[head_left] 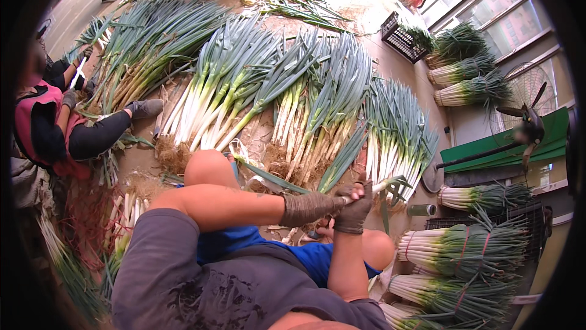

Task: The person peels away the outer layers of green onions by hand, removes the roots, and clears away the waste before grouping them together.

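Both my hands wear brown fingerless work gloves and meet in front of my right knee. A white-stemmed scallion stalk (381,186) with torn green leaves pokes out to the right of them. My left hand (316,208) closes around its lower white part, and my right hand (355,211) wraps the stem beside it. Fingers hide much of the stalk and its root end. Just beyond the hands lie untied scallions (316,137) with brown, dry outer skins and rooty ends. Cleaner white scallions (398,142) rest in a pile to the right.
On the left, a seated person (55,119) in gloves handles another scallion. Tied bundles (462,247) are stacked at my right, near a standing fan (526,124) and a green cylinder (421,210). A black plastic crate (403,39) stands farther back. Peeled leaves litter the floor.
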A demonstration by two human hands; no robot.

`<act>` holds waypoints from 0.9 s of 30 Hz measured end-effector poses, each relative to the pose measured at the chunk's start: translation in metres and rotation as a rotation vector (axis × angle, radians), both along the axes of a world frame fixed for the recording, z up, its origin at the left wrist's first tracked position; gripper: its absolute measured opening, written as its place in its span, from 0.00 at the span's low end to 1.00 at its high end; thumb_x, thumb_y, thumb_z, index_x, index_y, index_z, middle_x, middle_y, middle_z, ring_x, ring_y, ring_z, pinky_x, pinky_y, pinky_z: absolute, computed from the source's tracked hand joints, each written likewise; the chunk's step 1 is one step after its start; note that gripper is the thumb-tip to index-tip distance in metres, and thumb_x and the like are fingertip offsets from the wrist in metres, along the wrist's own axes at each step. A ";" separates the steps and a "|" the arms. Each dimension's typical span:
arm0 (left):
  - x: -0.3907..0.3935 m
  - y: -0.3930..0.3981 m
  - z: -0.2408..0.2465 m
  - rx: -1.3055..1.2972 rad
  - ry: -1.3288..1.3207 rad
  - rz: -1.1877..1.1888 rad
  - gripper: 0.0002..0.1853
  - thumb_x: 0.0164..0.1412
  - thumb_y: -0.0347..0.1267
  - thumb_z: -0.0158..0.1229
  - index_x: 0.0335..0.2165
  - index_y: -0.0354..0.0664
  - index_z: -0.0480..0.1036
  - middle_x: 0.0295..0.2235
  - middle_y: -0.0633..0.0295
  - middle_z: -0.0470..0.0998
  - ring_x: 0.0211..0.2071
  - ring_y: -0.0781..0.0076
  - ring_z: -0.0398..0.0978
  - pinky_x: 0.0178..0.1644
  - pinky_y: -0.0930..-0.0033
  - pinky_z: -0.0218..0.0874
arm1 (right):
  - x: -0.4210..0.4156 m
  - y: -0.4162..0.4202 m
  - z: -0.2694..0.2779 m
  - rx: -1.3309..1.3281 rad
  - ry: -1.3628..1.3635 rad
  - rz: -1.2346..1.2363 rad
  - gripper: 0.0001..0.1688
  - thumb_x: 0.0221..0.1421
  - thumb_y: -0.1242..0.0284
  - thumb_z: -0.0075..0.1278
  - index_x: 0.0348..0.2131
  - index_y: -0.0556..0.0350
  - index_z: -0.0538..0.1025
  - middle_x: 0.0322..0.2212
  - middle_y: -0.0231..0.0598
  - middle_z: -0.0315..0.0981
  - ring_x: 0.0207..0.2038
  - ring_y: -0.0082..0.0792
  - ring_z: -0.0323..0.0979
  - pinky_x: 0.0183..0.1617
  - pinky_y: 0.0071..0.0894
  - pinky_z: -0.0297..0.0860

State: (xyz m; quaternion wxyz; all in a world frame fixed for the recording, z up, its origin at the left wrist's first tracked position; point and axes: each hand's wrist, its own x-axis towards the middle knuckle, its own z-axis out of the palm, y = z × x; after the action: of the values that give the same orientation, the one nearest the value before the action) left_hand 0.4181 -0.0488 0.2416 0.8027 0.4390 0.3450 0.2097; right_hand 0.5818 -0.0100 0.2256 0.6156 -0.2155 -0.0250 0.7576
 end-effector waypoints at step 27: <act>-0.005 0.006 -0.010 0.568 0.594 -0.300 0.24 0.58 0.48 0.54 0.39 0.36 0.75 0.30 0.45 0.77 0.34 0.48 0.75 0.40 0.54 0.64 | 0.142 0.052 -0.096 -0.264 -0.298 -0.505 0.14 0.60 0.68 0.45 0.20 0.44 0.64 0.15 0.23 0.61 0.15 0.20 0.61 0.17 0.19 0.65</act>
State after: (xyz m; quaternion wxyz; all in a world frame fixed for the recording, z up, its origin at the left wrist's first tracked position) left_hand 0.4133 -0.0426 0.2315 0.5377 0.7288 0.4219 0.0422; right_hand 0.7240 0.0423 0.1294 0.7404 -0.4014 0.0380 0.5378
